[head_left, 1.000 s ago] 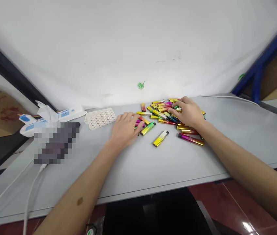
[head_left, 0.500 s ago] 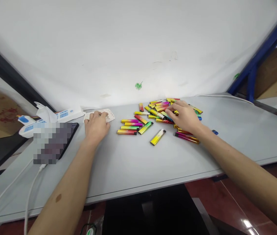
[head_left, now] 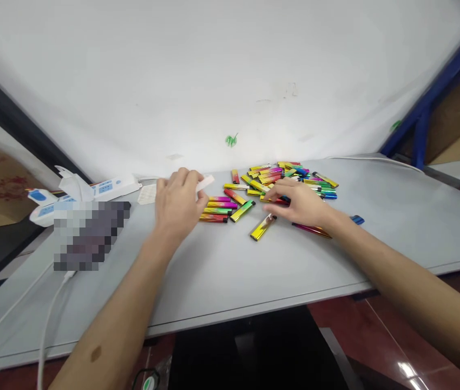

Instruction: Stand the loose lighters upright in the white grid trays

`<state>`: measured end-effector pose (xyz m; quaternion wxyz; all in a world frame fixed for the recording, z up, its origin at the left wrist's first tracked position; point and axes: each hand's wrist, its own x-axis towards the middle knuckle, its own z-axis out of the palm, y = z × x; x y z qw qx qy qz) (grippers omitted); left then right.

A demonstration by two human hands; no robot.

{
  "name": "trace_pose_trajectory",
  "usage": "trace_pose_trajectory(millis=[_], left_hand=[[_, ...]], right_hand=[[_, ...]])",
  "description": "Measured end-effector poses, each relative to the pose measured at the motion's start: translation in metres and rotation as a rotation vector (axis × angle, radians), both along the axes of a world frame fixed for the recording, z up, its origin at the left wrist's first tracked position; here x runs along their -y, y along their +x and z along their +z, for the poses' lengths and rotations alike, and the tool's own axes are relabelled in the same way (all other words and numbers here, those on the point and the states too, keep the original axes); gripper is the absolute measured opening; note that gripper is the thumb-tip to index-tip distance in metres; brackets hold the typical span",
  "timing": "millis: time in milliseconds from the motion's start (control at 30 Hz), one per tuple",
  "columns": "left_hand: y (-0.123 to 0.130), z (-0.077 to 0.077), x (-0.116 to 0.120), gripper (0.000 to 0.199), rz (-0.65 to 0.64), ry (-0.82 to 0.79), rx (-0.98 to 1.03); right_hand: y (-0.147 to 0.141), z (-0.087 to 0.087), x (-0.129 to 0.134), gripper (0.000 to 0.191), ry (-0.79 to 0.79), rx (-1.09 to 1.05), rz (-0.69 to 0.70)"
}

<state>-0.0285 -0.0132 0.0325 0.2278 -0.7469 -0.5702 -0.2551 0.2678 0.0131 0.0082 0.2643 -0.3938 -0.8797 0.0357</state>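
My left hand is closed on a thin white strip and hangs just left of a short row of shiny lighters. A pale perforated sheet lies behind it, partly hidden. My right hand is over the front of a pile of colourful lighters; its thumb and fingers are apart, with nothing seen between them. Below its fingertips rests a single yellow-and-silver lighter. Another lighter, purple and orange, lies under the right wrist.
At the left are a white power strip, a blurred-out phone and white cables. A white wall rises behind the grey table. Cardboard boxes stand beyond a blue frame.
My left hand has lifted off the pale sheet and moved right, now with a white strip in it. My right hand has shifted left and nearer, off the back of the pile.
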Motion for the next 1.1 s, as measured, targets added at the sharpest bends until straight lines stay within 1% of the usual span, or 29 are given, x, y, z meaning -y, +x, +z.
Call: trace_pose_trajectory(millis=[100,167,267,333,367,433,500,633,733,800,867,967,1033,1100], left_hand=[[0.016,0.004,0.016,0.013,-0.295,0.047,-0.091],[0.023,0.006,0.027,0.011,-0.472,0.057,-0.149],[0.029,0.008,0.039,0.006,-0.616,0.003,-0.158],[0.033,0.007,0.044,0.002,-0.675,-0.072,-0.164],[0.035,0.006,0.045,0.004,-0.695,-0.107,-0.169],[0.039,0.003,0.048,0.008,-0.722,-0.174,-0.174],[0.044,-0.002,0.050,0.010,-0.748,-0.241,-0.166],[0.054,-0.013,0.052,0.011,-0.814,-0.375,-0.143],[0.060,-0.020,0.053,0.014,-0.851,-0.456,-0.063],[0.062,-0.023,0.054,0.014,-0.872,-0.476,0.019],[0.063,-0.024,0.053,0.014,-0.876,-0.461,0.095],[0.062,-0.024,0.048,0.012,-0.831,-0.392,0.163],[0.058,-0.023,0.042,0.015,-0.756,-0.331,0.186],[0.052,-0.023,0.033,0.017,-0.639,-0.278,0.219]], right_hand=[[-0.005,0.001,0.006,0.047,-0.081,0.129,0.123],[-0.007,0.001,0.007,0.046,-0.110,0.176,0.143],[-0.008,0.000,0.005,0.038,-0.144,0.182,0.125],[-0.007,0.000,0.004,0.037,-0.171,0.150,0.048],[-0.006,0.001,0.004,0.035,-0.190,0.115,-0.001],[-0.003,0.002,0.004,0.031,-0.224,0.006,-0.080],[-0.001,0.002,0.004,0.029,-0.230,-0.116,-0.115],[-0.003,0.000,0.004,0.035,-0.195,-0.273,-0.190],[-0.009,-0.002,0.004,0.041,-0.124,-0.346,-0.219],[-0.012,-0.002,0.004,0.044,-0.076,-0.389,-0.227],[-0.013,0.000,0.006,0.046,-0.108,-0.441,-0.210],[-0.012,0.002,0.010,0.042,-0.213,-0.497,-0.197],[-0.011,0.003,0.011,0.041,-0.182,-0.499,-0.227],[-0.010,0.002,0.012,0.043,-0.143,-0.491,-0.230]])
